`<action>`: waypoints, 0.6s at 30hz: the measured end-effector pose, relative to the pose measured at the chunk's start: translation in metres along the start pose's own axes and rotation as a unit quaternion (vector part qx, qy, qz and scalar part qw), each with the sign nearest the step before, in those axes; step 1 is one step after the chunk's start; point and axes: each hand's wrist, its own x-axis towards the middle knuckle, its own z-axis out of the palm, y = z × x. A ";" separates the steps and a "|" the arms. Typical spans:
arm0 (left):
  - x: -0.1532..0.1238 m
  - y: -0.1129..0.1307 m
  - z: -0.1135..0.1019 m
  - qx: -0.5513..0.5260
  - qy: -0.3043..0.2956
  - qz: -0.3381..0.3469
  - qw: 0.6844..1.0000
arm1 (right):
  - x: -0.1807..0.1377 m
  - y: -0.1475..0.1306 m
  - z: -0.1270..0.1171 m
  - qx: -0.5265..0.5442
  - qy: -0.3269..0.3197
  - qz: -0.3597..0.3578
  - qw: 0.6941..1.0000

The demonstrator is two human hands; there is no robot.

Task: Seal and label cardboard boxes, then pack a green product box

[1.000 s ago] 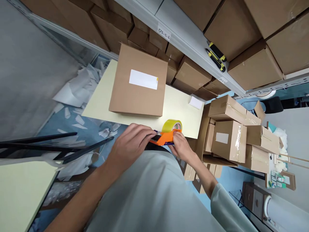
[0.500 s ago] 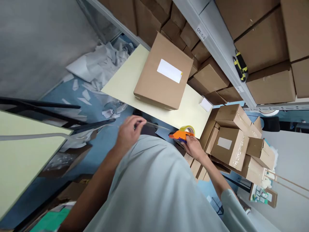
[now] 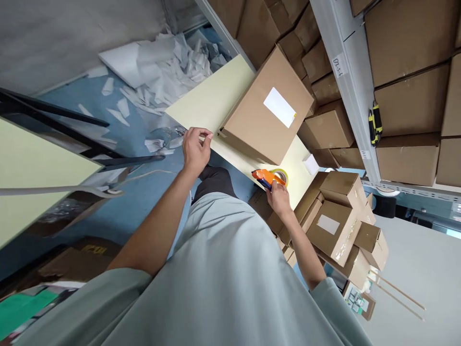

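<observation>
My right hand (image 3: 279, 196) grips an orange and blue tape dispenser (image 3: 264, 179), with a yellow-edged roll of tape (image 3: 280, 177) on it, just over the table's near edge. To the left, my left hand (image 3: 197, 150) is closed in a pinch by the lower left corner of a cardboard box (image 3: 268, 110). A strip of clear tape ran from these fingers towards the dispenser a moment ago; it is hard to make out now. The box lies closed on a pale yellow table (image 3: 205, 101), a white label (image 3: 280, 106) on its upper face.
A small white box (image 3: 310, 164) stands at the table's right end. Beyond it are stacked cartons (image 3: 333, 226). Shelves with boxes (image 3: 406, 105) rise behind, two yellow-black cutters (image 3: 375, 124) hanging there. Paper scraps (image 3: 169, 67) litter the floor, and another table (image 3: 39, 178) is at left.
My left hand has risen towards the box's lower left corner, still pinching. My right hand has moved slightly up and left with the dispenser. The camera view has shifted.
</observation>
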 end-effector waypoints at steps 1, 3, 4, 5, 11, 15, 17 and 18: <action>0.004 -0.003 0.004 -0.009 0.008 -0.001 1.000 | 0.002 -0.002 0.002 -0.004 0.004 0.000 1.000; 0.009 -0.007 0.012 -0.027 0.018 -0.004 0.999 | 0.006 -0.003 0.006 -0.011 0.009 0.008 1.000; 0.010 -0.008 0.016 -0.035 0.019 -0.006 0.999 | 0.007 -0.002 0.007 -0.014 0.010 0.015 1.000; 0.011 -0.008 0.020 -0.043 0.019 -0.007 0.999 | 0.008 -0.001 0.009 -0.016 0.012 0.021 1.000; 0.008 0.000 0.035 -0.071 0.042 -0.021 0.996 | 0.015 0.005 0.016 -0.014 0.025 0.038 0.999; 0.004 0.006 0.042 -0.061 0.065 -0.029 0.996 | 0.018 0.002 0.018 -0.011 0.032 0.035 0.999; 0.002 0.009 0.044 -0.059 0.075 -0.041 0.995 | 0.019 0.000 0.019 -0.012 0.031 0.038 0.999; 0.001 0.012 0.045 -0.060 0.079 -0.048 0.994 | 0.019 -0.001 0.020 -0.013 0.030 0.041 0.999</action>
